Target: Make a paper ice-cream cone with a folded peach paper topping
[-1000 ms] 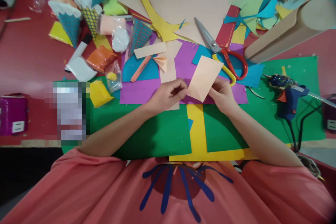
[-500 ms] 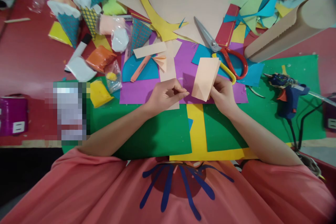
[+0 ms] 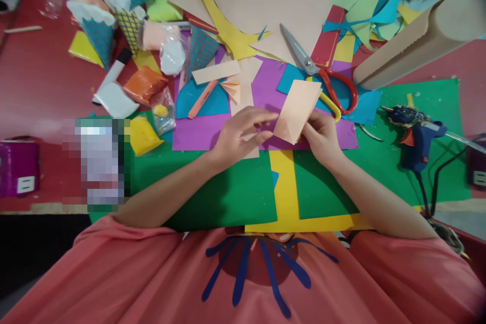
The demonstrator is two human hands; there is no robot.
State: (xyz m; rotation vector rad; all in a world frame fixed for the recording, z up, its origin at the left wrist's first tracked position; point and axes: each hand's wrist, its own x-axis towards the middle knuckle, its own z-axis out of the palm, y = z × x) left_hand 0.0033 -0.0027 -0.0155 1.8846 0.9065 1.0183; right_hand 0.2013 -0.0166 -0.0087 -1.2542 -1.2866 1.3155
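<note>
A folded piece of peach paper [image 3: 298, 110] is pinched by my right hand [image 3: 322, 136] at its lower right edge. My left hand [image 3: 241, 136] is open just left of it, thumb and fingers apart, with the tips close to the paper's left edge. I cannot tell whether they touch it. Behind my left hand lie a small pleated peach paper fan [image 3: 232, 91], a peach highlighter [image 3: 203, 98] and a peach paper strip [image 3: 216, 72]. Scissors [image 3: 311, 66] with red and yellow handles lie beyond the folded paper.
A blue glue gun [image 3: 417, 142] with its cord lies at right, on a green sheet [image 3: 448, 101]. A roll of brown paper [image 3: 402, 50] stands behind it. Decorated paper cones [image 3: 96, 30], an orange clay packet [image 3: 145, 85] and a blurred phone-like object [image 3: 100, 162] occupy the left.
My left hand's fingers have parted from a near pinch and reached toward the paper. The folded paper has tilted slightly to the right in my right hand.
</note>
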